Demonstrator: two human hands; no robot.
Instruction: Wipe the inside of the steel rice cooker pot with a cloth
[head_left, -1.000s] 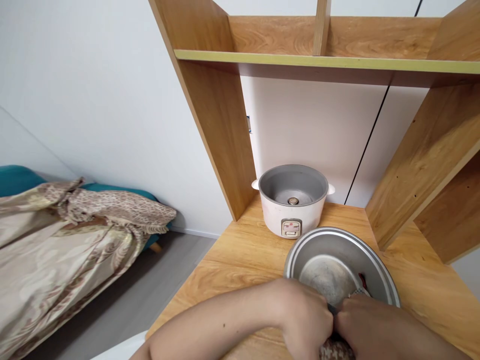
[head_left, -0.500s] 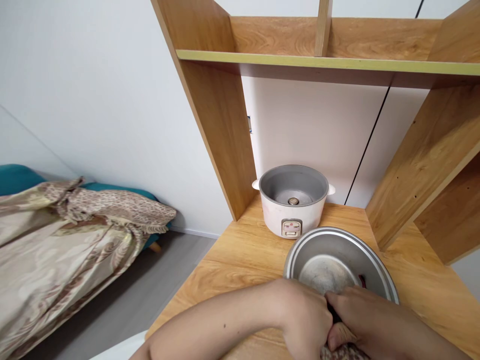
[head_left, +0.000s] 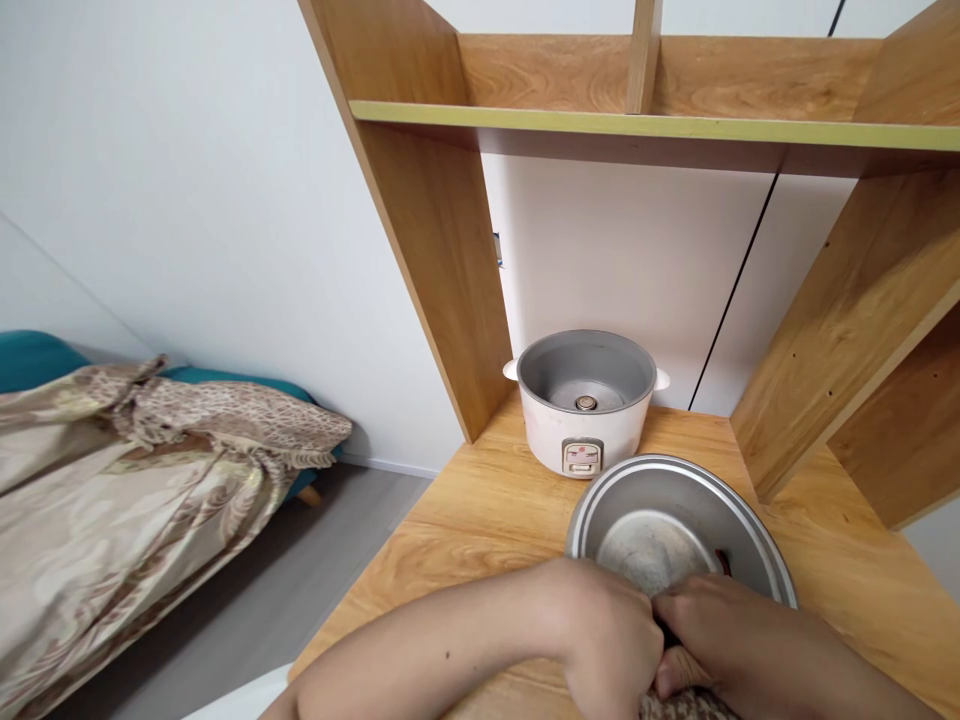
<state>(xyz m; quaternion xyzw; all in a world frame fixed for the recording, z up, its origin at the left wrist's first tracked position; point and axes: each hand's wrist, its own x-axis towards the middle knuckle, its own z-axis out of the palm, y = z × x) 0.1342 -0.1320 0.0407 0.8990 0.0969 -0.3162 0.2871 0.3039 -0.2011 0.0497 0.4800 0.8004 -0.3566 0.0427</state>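
A round silver inner pot (head_left: pixel 652 550) with a wide rim sits on the wooden desk, its near side covered by my hands. Over that near edge, my left hand (head_left: pixel 611 625) is closed, the back of it toward me. Pressed up against it is my right hand (head_left: pixel 709 625), fingers curled in and thumb bent. Something dark shows in the small gap between them, too hidden to name. Inside the pot, beyond my right hand, a small dark red piece (head_left: pixel 722 562) shows against the wall. Behind the pot stands a white rice cooker body (head_left: pixel 585 435), uncovered, its heating plate visible.
Wooden shelf uprights (head_left: pixel 431 250) stand left and right of the desk (head_left: pixel 420 545), with a yellow-edged shelf (head_left: pixel 637 123) above. A teal sofa (head_left: pixel 37 352) draped with a patterned cover (head_left: pixel 150 500) is at the left. Brown patterned fabric (head_left: pixel 686 705) shows below my hands.
Both hands stay together at the pot's near edge, with only a very slight shift of the fingers. The pot and the rice cooker have not moved.
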